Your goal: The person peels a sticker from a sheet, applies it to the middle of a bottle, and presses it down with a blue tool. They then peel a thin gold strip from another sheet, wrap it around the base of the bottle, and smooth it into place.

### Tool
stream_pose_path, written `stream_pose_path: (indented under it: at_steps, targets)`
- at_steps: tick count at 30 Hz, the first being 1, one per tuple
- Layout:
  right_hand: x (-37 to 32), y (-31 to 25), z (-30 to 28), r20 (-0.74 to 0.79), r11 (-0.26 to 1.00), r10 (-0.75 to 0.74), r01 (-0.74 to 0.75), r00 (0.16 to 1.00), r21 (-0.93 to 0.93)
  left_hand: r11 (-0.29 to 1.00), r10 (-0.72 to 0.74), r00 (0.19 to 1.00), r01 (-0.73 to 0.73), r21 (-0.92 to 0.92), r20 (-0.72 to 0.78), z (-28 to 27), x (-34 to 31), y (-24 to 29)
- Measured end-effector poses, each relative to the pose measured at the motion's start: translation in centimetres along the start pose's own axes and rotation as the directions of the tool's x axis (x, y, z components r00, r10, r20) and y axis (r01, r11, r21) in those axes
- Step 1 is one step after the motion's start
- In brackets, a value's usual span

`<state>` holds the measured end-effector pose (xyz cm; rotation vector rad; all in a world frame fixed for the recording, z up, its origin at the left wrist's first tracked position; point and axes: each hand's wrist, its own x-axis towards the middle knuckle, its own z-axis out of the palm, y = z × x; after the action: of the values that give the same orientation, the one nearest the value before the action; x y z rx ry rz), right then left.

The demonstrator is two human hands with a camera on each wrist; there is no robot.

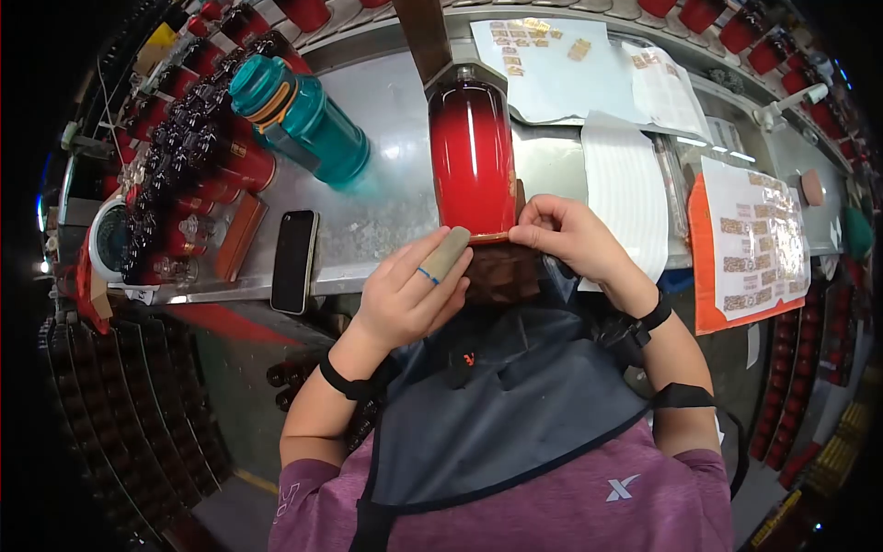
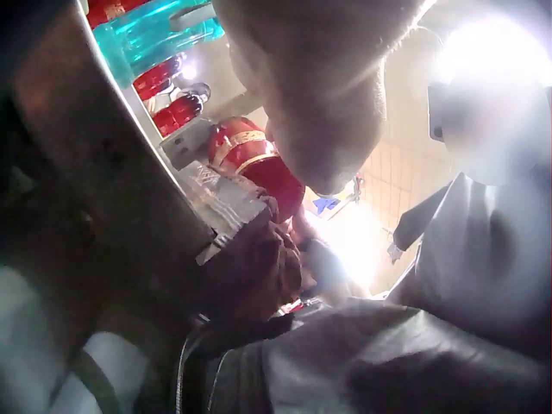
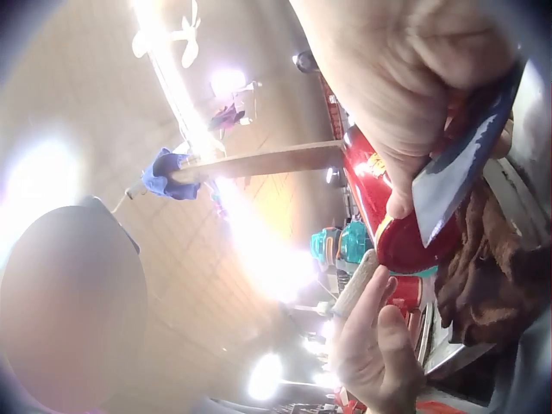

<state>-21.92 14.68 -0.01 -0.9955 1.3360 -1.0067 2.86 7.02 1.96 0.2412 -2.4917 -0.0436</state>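
Observation:
A glossy red bottle (image 1: 471, 156), dark toward its far end, lies on its side with its base facing me. My left hand (image 1: 414, 285) has its fingers fairly straight, tips at the left of the base's gold rim. A beige finger cot (image 1: 446, 252) with a blue band covers one finger. On the rim's right side rests the thumb of my right hand (image 1: 581, 241). In the right wrist view, that hand's curled fingers grip a flat grey-blue blade-like piece (image 3: 461, 172), its tip close to the round base. Brown cloth (image 3: 483, 267) lies beneath the base.
A teal water bottle (image 1: 322, 133) and a phone (image 1: 294, 262) are at left, beside crowded dark-red glassware (image 1: 244, 166). Gold-printed sheets (image 1: 552, 87) lie at the back. Toward the right are a ribbed white cloth (image 1: 625, 193) and another printed sheet (image 1: 759, 239) on an orange board.

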Motion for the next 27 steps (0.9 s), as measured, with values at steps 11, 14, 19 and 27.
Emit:
stream_pose_path:
  at_steps: [11,14,19,27]
  targets:
    - [-0.2,0.9,0.1,-0.015,0.983,-0.027,0.029,1.0,0.183,0.998,0.055,0.998,-0.056,-0.032,-0.037,3.0,2.0,0.7]
    - [-0.5,0.5,0.1,0.018,0.986,0.012,-0.015,1.0,0.165,0.99,-0.138,0.99,0.138,-0.01,-0.031,2.6,3.3,0.9]
    - [-0.7,0.2,0.0,0.035,0.973,-0.041,0.031,0.999,0.231,0.95,-0.31,0.951,0.31,-0.036,-0.002,3.0,3.2,0.3]
    - [-1.1,-1.0,-0.3,0.01,0.975,0.03,-0.032,0.999,0.22,0.936,-0.341,0.939,0.335,-0.109,-0.045,3.2,2.9,0.1]
